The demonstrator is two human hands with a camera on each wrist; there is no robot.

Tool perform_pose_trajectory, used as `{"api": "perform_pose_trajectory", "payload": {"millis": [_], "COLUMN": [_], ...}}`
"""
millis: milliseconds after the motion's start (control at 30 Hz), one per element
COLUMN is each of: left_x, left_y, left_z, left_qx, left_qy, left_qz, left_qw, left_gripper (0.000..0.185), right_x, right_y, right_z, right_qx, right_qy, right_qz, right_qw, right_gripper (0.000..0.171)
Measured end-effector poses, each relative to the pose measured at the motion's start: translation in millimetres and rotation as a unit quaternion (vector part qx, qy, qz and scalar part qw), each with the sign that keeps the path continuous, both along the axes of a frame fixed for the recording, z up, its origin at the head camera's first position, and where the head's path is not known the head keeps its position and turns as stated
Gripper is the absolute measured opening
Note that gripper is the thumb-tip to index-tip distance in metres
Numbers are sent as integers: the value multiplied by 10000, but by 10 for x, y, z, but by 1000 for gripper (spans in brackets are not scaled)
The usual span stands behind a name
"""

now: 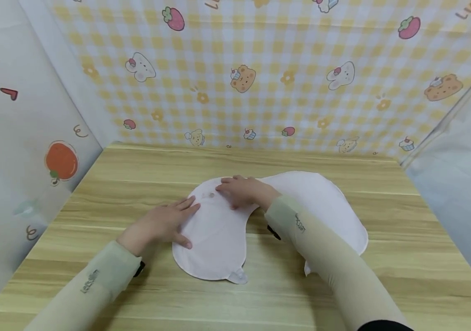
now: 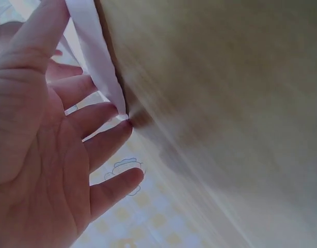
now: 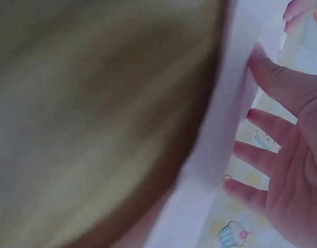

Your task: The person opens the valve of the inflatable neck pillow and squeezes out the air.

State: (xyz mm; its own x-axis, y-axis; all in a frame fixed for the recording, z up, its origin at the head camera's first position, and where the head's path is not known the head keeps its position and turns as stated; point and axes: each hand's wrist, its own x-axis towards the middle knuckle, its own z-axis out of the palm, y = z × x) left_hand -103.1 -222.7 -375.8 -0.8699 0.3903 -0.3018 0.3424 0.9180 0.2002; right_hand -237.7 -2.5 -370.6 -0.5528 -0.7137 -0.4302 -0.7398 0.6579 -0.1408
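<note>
Working on a wooden table boxed in by a yellow checked backdrop with little bears and strawberries on it, and the main thing in front of me is a pale pink baby bib lying flat in the middle of the tabletop. One end of it is folded over toward me, with a small snap tab sticking out at the near edge.

My left hand lies flat with fingers straight, fingertips resting on the left edge of the bib, not gripping anything. My right hand is spread palm-down on top of the fabric near the far side, also just pressing, nothing pinched. The wrist views agree: straight fingers against the cloth edge on the left, splayed fingers on the cloth on the right, though both are pretty blurry.

For smoothing like this, I reckon the trick is keeping one palm as an anchor while the other sweeps outward from the middle, so the layers don't creep apart. Light, even pressure; thin cotton bunches easily if you drag it. Also worth lining up the curved edges before flattening any crease.
</note>
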Motion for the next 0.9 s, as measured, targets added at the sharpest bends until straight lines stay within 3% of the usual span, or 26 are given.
{"api": "perform_pose_trajectory", "payload": {"millis": [200, 267, 400, 500, 700, 900], "left_x": [90, 145, 254, 317, 366, 367], "left_y": [-12, 8, 122, 234, 353, 384], "left_z": [3, 10, 44, 79, 64, 5], "left_qx": [15, 259, 931, 1276, 1238, 1106], "left_qy": [636, 1004, 1356, 1284, 931, 619], "left_qz": [-473, -794, -1410, -1649, -1592, -1676], "left_qw": [9969, 9914, 9763, 9696, 9750, 9777], "left_gripper": [76, 63, 46, 37, 29, 28], "right_x": [43, 105, 266, 392, 578, 665], "right_y": [266, 353, 475, 520, 530, 518], "right_z": [-47, -25, 1, -6, -57, -99], "right_qx": [-907, -1325, -1952, -2115, -2113, -1742], "right_qy": [223, 272, 317, 314, 31, -44], "right_qz": [108, 171, 422, 715, 1095, 1105], "right_qw": [9956, 9907, 9793, 9743, 9713, 9785], "right_gripper": [45, 36, 20, 10, 8, 16]}}
